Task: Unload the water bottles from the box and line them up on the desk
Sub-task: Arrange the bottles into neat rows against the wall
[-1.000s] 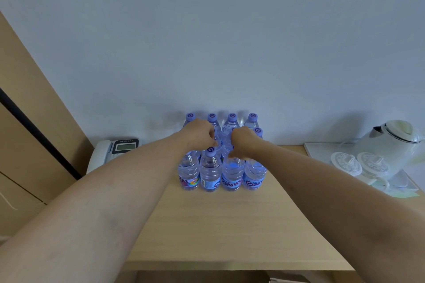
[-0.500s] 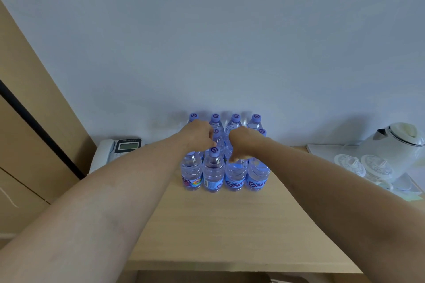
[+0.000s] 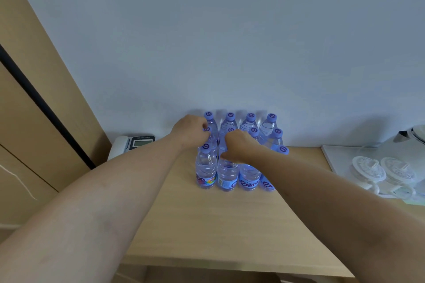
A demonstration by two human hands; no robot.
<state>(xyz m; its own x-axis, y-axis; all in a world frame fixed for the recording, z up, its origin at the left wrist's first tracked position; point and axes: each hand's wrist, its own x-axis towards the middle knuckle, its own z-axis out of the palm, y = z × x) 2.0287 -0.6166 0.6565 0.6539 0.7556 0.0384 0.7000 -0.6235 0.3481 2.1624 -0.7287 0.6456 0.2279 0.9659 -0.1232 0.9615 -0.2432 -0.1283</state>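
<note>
Several clear water bottles (image 3: 206,169) with purple caps and blue labels stand upright in three close rows on the wooden desk (image 3: 207,225), against the wall. My left hand (image 3: 190,131) reaches to the block's left side, and its curled fingers hold the neck of the leftmost middle-row bottle (image 3: 212,138). My right hand (image 3: 241,147) is curled over the top of the second front-row bottle (image 3: 227,176) and hides its cap. No box shows in view.
A white desk phone (image 3: 132,145) sits at the desk's back left, beside a tall wooden panel (image 3: 34,103). At the right, a white tray (image 3: 340,158) carries a kettle (image 3: 411,142) and two lidded cups (image 3: 370,171).
My left hand has shifted back from the front-left bottle, whose cap now shows. My right hand has slid left and forward, covering the second front bottle's cap.
</note>
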